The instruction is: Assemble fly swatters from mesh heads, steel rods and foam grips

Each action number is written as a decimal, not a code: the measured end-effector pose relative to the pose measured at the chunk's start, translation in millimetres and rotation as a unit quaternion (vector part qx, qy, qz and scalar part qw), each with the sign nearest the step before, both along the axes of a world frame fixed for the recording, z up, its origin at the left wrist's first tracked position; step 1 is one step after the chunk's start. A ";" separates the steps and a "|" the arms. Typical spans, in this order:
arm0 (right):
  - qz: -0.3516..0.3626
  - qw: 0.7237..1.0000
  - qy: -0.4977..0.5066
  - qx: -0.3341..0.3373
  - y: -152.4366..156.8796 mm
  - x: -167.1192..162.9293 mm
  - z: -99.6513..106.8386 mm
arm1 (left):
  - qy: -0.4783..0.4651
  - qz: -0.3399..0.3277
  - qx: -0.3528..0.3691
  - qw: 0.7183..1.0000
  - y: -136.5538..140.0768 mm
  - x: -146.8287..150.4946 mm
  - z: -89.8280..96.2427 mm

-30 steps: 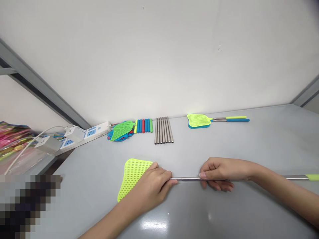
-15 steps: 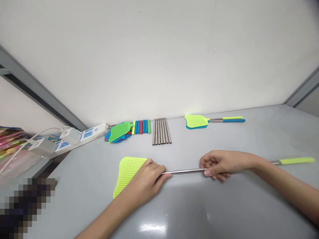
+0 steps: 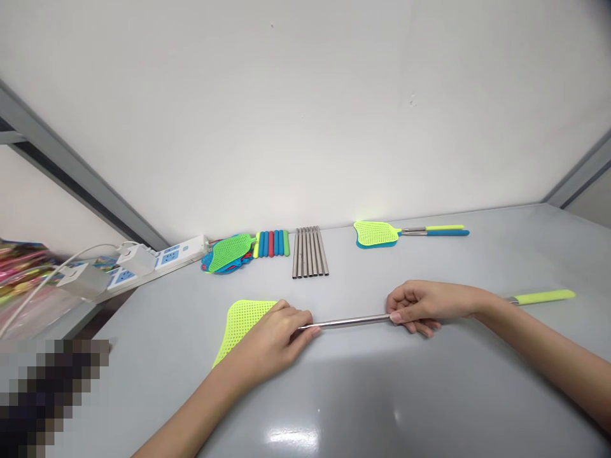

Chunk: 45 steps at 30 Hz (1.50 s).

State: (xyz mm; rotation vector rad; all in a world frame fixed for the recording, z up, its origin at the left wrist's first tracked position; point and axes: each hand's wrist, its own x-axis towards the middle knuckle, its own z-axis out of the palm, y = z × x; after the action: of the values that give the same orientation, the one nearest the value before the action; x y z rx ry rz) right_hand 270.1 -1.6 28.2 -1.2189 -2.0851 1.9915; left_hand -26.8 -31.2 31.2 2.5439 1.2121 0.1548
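Observation:
A telescopic fly swatter (image 3: 353, 322) with a yellow-green mesh head and a yellow-green grip lies lengthwise across both my hands. My left hand (image 3: 281, 331) is closed on it near the head, covering the joint between head and metal rod. Further right, my right hand (image 3: 417, 308) pinches the rod between thumb and fingers. The wrist hides part of the rod, and the grip shows beyond it at the right.
Along the wall lie a pile of swatter heads (image 3: 231, 253), several coloured grips (image 3: 271, 243), several steel tubes (image 3: 310, 252) and two assembled swatters (image 3: 377, 234). A power strip (image 3: 167, 257) with plugged-in chargers stands at the left, near colourful plastic packages (image 3: 23, 273).
The swatter's grip end has moved left and slightly up, closer to my right hand. My left hand has shifted slightly left; both hands keep their hold.

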 end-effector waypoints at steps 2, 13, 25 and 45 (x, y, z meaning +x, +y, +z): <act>0.000 1.000 0.001 0.000 0.3 -0.1 0.4 | 0.000 -0.014 0.008 1.000 0.8 -1.6 1.1; -0.014 0.998 -0.029 0.047 -1.6 -1.3 3.1 | 0.036 -0.056 0.056 0.996 8.8 -9.5 12.3; -0.035 0.997 -0.034 0.060 1.8 0.5 -3.7 | 0.027 -0.045 0.034 0.998 3.9 -2.4 0.2; -0.032 0.999 0.001 -0.010 -3.1 -5.1 -1.8 | 0.033 -0.049 0.116 0.992 -4.5 2.7 -7.1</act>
State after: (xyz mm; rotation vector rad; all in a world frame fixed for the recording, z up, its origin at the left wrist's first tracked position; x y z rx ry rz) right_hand 264.9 -4.7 26.4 -1.2688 -2.0046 1.9902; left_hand -24.1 -35.7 24.2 2.8232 1.1494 0.2011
